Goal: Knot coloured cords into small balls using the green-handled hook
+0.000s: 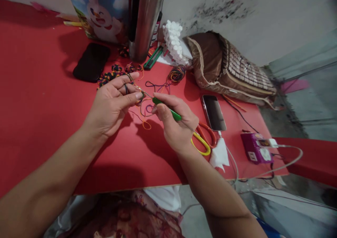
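Observation:
My right hand (pixel 177 120) grips the green handle of a crochet hook (pixel 167 109), its thin metal shaft pointing left toward my other hand. Between thumb and fingers, my left hand (pixel 112 102) pinches a small piece of dark multicoloured crochet (pixel 140 100), partly hidden by the thumb. Dark yarn wraps around the fingers of that hand. The hook's tip is at the piece; whether it is inside a loop I cannot tell. Loose dark and orange yarn (pixel 147 124) trails on the red table below, leading up toward a wound yarn ball (pixel 177 73). Finished-looking crochet pieces (pixel 109 78) lie behind my left hand.
Behind stand a steel thermos (pixel 147 23) and a printed bag (pixel 105 16). A black phone-like object (pixel 91 62), green box cutter (pixel 153 57), scissors (pixel 201 145), charging phone (pixel 213 112), purple power socket (pixel 254 148) and brown cushion (pixel 231 65) lie around on the red table (pixel 31 90).

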Action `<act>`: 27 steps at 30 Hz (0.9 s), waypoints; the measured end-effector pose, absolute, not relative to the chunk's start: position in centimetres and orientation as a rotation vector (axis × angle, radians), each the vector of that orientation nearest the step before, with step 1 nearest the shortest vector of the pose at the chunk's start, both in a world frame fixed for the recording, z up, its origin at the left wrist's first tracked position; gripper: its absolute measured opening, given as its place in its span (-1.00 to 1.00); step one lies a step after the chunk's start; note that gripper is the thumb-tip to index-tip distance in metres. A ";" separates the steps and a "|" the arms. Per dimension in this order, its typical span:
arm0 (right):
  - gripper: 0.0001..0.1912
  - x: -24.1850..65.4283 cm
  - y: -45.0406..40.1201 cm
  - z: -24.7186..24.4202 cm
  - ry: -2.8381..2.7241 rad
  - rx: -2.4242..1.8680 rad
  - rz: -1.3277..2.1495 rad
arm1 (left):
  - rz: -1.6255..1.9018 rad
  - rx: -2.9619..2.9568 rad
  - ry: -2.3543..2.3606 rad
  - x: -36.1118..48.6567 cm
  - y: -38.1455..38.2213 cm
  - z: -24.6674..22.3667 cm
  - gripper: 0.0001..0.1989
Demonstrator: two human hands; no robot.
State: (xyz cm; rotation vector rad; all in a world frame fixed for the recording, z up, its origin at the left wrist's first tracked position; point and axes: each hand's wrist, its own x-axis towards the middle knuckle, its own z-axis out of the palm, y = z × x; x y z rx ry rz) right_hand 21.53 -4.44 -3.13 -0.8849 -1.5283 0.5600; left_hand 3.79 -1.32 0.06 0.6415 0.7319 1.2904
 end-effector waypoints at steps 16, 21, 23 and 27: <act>-0.74 21.7 -4.8 -2.5 -1.566 -0.949 0.524 | 1.232 0.781 0.758 2.3 -0.4 0.1 -0.57; -0.74 21.7 -5.0 -2.4 -1.563 -0.949 0.529 | 1.244 0.837 0.771 2.0 -0.3 0.2 -0.59; -0.75 21.7 -5.0 -2.4 -1.564 -0.940 0.528 | 1.241 0.860 0.771 1.9 -0.2 0.3 -0.60; -0.76 21.7 -5.1 -2.2 -1.577 -0.921 0.514 | 1.221 0.880 0.750 1.4 0.0 0.3 -0.61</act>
